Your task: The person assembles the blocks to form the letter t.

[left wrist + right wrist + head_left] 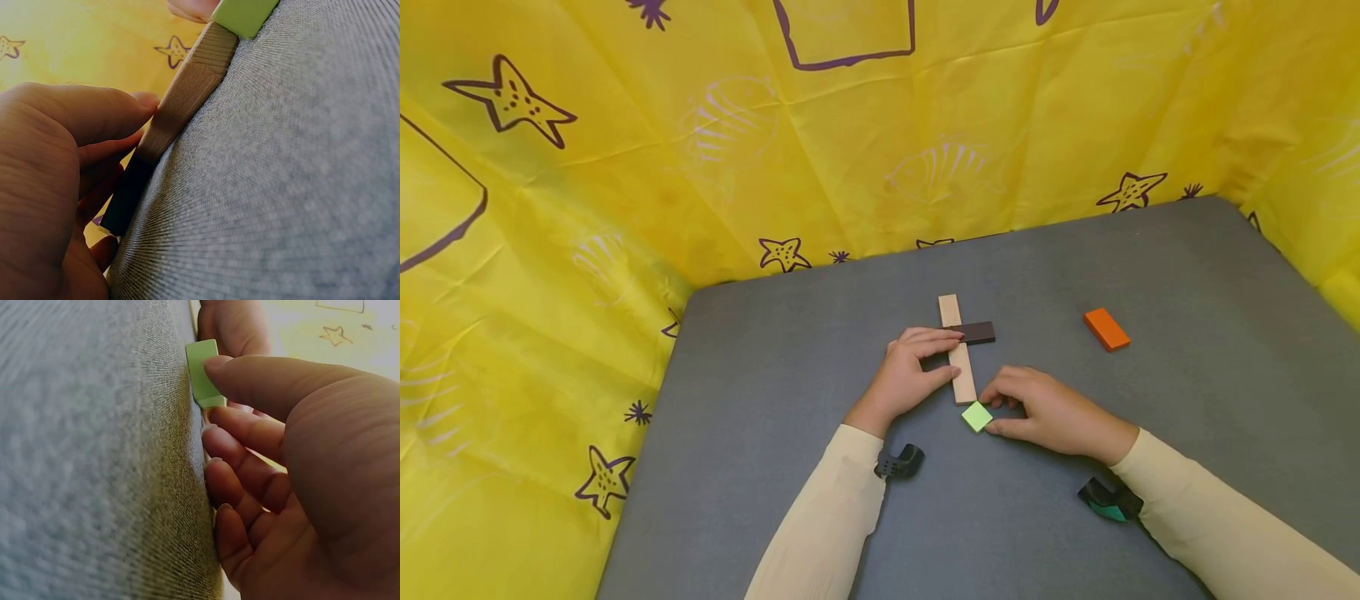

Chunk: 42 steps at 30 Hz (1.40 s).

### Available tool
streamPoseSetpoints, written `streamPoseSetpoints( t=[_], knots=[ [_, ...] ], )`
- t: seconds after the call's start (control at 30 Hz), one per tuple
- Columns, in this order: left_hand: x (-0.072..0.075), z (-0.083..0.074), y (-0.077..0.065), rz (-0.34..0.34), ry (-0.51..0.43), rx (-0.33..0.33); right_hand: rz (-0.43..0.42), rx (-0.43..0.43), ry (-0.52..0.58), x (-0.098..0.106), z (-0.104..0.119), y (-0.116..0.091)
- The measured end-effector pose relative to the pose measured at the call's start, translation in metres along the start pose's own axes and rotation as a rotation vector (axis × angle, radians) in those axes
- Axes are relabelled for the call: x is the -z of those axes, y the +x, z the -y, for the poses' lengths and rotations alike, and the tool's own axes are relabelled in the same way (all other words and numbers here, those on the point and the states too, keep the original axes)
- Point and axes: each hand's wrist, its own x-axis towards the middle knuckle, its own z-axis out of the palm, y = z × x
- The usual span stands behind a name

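Below centre, my right hand (1039,412) pinches the green block (977,416), likely light, stiff, best gripped by its sides, while my relaxed left hand (908,377) touches the dark block (979,332).

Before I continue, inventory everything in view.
Dark block: 1, dark brown, mid-table
Wooden block: 1 or 2 (unclear), beige, either side of dark block
Green block: 1, light green, at wooden block's near end
Orange block: 1, orange, right of others
Table: 1, grey, under the blocks
Starfish-print cloth: count unclear, yellow, behind table
Wrist cameras: 2, black, on wrists
Sleeves: 2, cream, on forearms
Left hand: 1, bare, at dark block
Right hand: 1, bare, pinching green block
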Motion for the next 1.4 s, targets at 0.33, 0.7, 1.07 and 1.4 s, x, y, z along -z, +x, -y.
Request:
streamPoseSetpoints(
  t=[0.33, 0.7, 1.07, 1.4],
  knots=[
    [-0.0001, -0.0002, 0.0001, -0.001, -0.006, 0.002, -0.012, 0.005, -0.005, -0.0014, 0.0004, 0.0004],
    [0.0002, 0.0008, 0.0002, -0.001, -0.004, -0.009, -0.023, 0.017, 0.005, -0.0015, -0.0005, 0.0005],
    [-0.0007, 0.0026, 0.0008, -0.004, -0.004, -0.022, -0.035, 0.043, 0.028, -0.0022, -0.003, 0.0001],
    [-0.0008, 0.0026, 0.0011, -0.005, 0.003, -0.029, -0.019, 0.034, 0.091, -0.0003, -0.0057, -0.0005]
  ],
)
